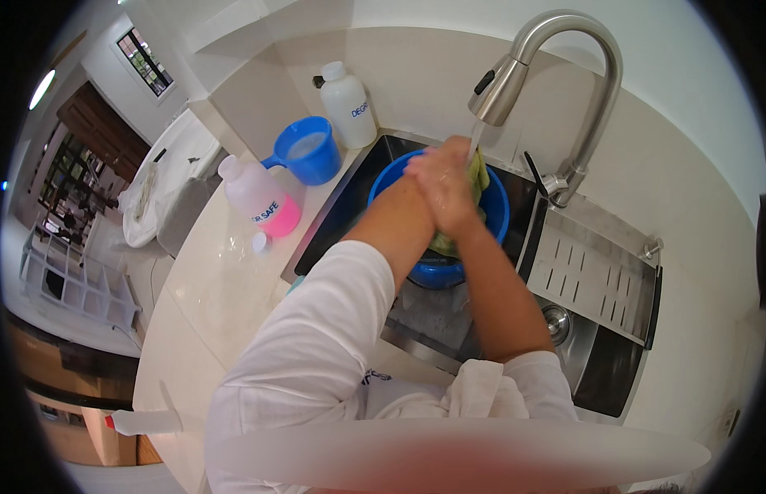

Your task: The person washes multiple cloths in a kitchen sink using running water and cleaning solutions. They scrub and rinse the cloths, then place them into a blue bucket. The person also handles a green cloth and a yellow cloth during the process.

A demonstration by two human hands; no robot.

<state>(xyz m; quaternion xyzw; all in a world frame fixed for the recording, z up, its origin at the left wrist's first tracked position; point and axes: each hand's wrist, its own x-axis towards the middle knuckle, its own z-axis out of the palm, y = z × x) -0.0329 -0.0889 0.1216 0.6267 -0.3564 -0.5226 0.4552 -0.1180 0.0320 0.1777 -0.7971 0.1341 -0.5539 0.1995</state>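
Observation:
My two hands meet under the running faucet (502, 89), above a blue basin (497, 198) standing in the sink. My right hand (446, 188) lies across my left hand (457, 148), its fingers curled over it and slightly blurred. Most of the left hand's fingers are hidden or smeared. A thin stream of water falls onto the hands, and the skin looks wet. Beside and beneath them a yellow-green cloth (480, 174) hangs in the basin, partly covered by my hands and forearms.
The dark sink (317, 247) has a slotted metal tray (593, 267) on its right, near a drain (556, 323). On the left counter stand a blue dipper (321, 169), a white bottle (348, 111), a bottle of pink liquid (276, 216) and a small white cap (261, 243). A red-tipped white bottle (148, 422) lies nearer.

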